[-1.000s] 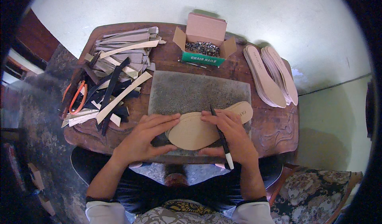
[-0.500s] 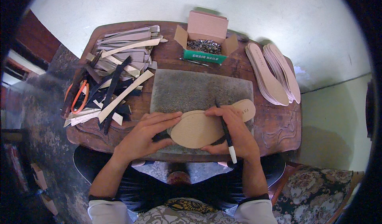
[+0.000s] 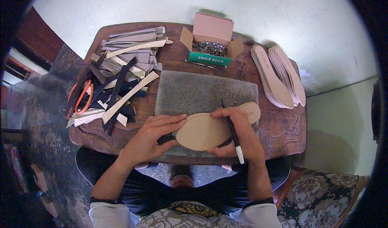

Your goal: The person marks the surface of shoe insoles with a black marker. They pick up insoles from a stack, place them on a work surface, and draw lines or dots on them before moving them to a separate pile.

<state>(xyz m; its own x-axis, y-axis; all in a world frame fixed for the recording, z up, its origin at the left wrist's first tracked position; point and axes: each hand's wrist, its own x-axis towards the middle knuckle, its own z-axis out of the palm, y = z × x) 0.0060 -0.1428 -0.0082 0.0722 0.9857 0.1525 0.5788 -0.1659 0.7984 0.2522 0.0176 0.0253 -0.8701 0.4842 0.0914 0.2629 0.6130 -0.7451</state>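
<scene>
A pair of beige insoles point(image 3: 204, 133), one lying over the other with edges slightly offset, is held low above the grey slab point(image 3: 204, 91). My right hand point(image 3: 242, 133) grips them across the middle, thumb below and fingers at the far edge. The same hand also carries a black pen point(image 3: 232, 127) with a white end, tucked between its fingers. At the broad left end, my left hand point(image 3: 149, 137) pinches the edge between fingertips and thumb. Something dark shows in the gap beside that thumb; I cannot make it out. The narrow end sticks out right, past my right hand.
A carved wooden table point(image 3: 279, 127) bears everything. Cut strips point(image 3: 131, 52) and orange-handled scissors point(image 3: 85, 98) lie left. An open green box point(image 3: 210, 60) of small metal nails stands at the back, a thin rod point(image 3: 200, 64) before it. Stacked insoles point(image 3: 273, 78) lie right.
The view has shifted slightly. The pen's white end has swung a little to the right. Both hands keep the same hold on the insoles.
</scene>
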